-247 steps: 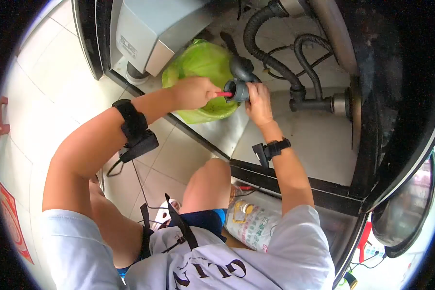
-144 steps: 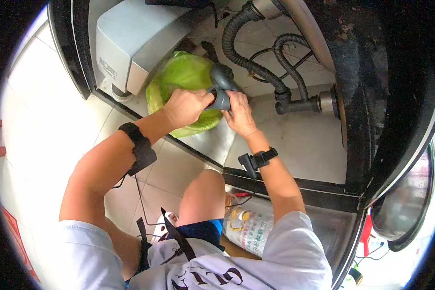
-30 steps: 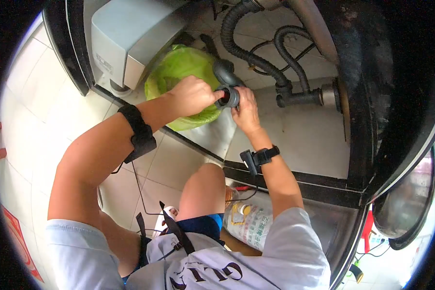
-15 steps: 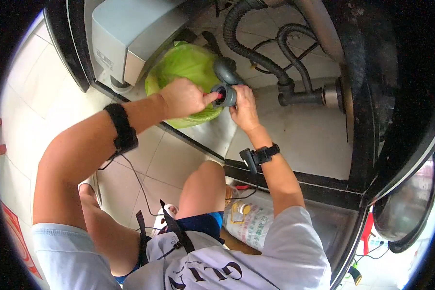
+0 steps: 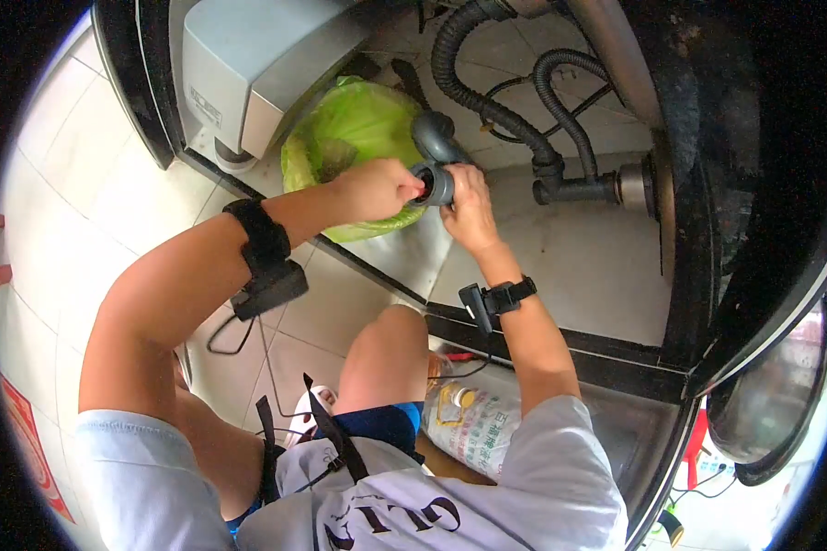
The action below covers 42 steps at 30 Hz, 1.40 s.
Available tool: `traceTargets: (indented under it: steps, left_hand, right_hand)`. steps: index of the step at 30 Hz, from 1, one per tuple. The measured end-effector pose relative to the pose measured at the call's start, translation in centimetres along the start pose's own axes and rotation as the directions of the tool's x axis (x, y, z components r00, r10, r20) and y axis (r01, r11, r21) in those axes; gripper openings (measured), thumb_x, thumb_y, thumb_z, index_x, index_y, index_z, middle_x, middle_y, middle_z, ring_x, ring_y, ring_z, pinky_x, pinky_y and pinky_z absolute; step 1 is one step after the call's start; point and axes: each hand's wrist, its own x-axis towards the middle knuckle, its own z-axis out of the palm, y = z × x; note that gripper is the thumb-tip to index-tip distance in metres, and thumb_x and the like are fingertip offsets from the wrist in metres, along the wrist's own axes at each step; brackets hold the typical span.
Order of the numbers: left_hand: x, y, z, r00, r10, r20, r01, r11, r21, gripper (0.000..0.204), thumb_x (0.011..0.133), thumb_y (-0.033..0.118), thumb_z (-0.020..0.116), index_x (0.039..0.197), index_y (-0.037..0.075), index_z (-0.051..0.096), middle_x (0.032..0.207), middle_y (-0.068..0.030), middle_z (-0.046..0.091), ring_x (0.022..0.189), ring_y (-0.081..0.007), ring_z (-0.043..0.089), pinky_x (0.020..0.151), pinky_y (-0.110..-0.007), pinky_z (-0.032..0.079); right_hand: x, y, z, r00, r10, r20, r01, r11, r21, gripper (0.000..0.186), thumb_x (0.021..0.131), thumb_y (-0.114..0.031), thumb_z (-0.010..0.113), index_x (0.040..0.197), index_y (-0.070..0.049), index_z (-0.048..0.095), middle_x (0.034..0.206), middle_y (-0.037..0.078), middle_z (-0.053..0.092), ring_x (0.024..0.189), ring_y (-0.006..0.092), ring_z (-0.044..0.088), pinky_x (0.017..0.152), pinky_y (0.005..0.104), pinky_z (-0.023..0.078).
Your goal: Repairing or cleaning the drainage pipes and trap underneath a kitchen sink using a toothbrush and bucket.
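The grey pipe elbow (image 5: 435, 151) sits low in the open cabinet under a sink, just in front of a green plastic bag (image 5: 354, 138) and between the person's two hands, its bend rising toward the back and its collared open end facing the left hand. Largest in the cabinet is a pale grey box-shaped appliance (image 5: 257, 64) standing at the upper left on the cabinet floor (image 5: 579, 266), which is a plain grey sheet running to the dark door frame. A thick black corrugated hose (image 5: 473, 87) curves down from the top and ends at a dark fitting to the right of the elbow, and a thinner black corrugated hose (image 5: 565, 106) loops beside it. The green bag bulges just left of the elbow, partly behind the left hand. A printed plastic packet (image 5: 473, 422) lies on the floor by the person's knee. The left hand (image 5: 377, 188) is curled closed at the elbow's collared end, fingertips pressed together against its opening; whether it pinches a small part there cannot be told. The right hand (image 5: 469, 207) wraps the elbow's collar from the right, fingers closed around it. Each wrist carries a black strap.
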Motion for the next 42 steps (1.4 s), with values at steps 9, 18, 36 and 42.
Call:
traceTargets:
  steps: [9, 18, 36, 42]
  left_hand:
    - [1.7, 0.5, -2.2, 0.815, 0.456, 0.357, -0.530, 0.339, 0.777, 0.009, 0.071, 0.014, 0.049, 0.069, 0.007, 0.055, 0.052, -0.0082, 0.052, 0.046, -0.0190, 0.053, 0.039, -0.031, 0.041]
    - [2.0, 0.0, -1.9, 0.523, -0.529, 0.668, 0.816, 0.086, -0.571, 0.016, 0.082, 0.026, 0.048, 0.076, 0.011, 0.050, 0.049, 0.0038, 0.037, 0.037, -0.0069, 0.031, 0.032, -0.023, 0.024]
    - [2.8, -2.4, 0.4, 0.885, -0.332, 0.327, 0.440, 0.826, -0.351, 0.011, 0.078, 0.016, 0.048, 0.069, 0.009, 0.049, 0.052, -0.0010, 0.044, 0.042, -0.0087, 0.040, 0.038, -0.023, 0.031]
    - [0.7, -3.7, 2.2, 0.801, -0.402, 0.444, 0.553, 0.212, -0.806, 0.014, 0.083, 0.022, 0.046, 0.074, 0.011, 0.044, 0.050, 0.0028, 0.037, 0.039, -0.0061, 0.032, 0.033, -0.020, 0.021]
  right_hand:
    - [0.7, -0.5, 0.7, 0.999, 0.039, -0.018, -0.040, 0.997, -0.062, 0.059, 0.054, 0.004, 0.060, 0.109, -0.005, 0.040, 0.106, 0.015, 0.041, 0.101, 0.0335, 0.039, 0.084, 0.0435, 0.033]
    - [0.7, 0.0, 0.5, 1.000, 0.023, -0.005, -0.023, 0.998, -0.054, 0.057, 0.054, 0.006, 0.057, 0.107, -0.003, 0.040, 0.102, 0.016, 0.043, 0.097, 0.0355, 0.040, 0.083, 0.0413, 0.034]
    - [0.8, 0.5, 1.2, 0.999, 0.049, -0.023, -0.052, 0.990, -0.131, 0.061, 0.052, 0.001, 0.064, 0.108, -0.007, 0.041, 0.102, 0.013, 0.043, 0.099, 0.0311, 0.040, 0.082, 0.0464, 0.033]
    - [0.9, -0.5, 1.1, 1.000, 0.016, -0.001, -0.016, 0.983, -0.181, 0.061, 0.052, 0.002, 0.064, 0.108, -0.007, 0.041, 0.101, 0.013, 0.043, 0.099, 0.0312, 0.040, 0.082, 0.0464, 0.032]
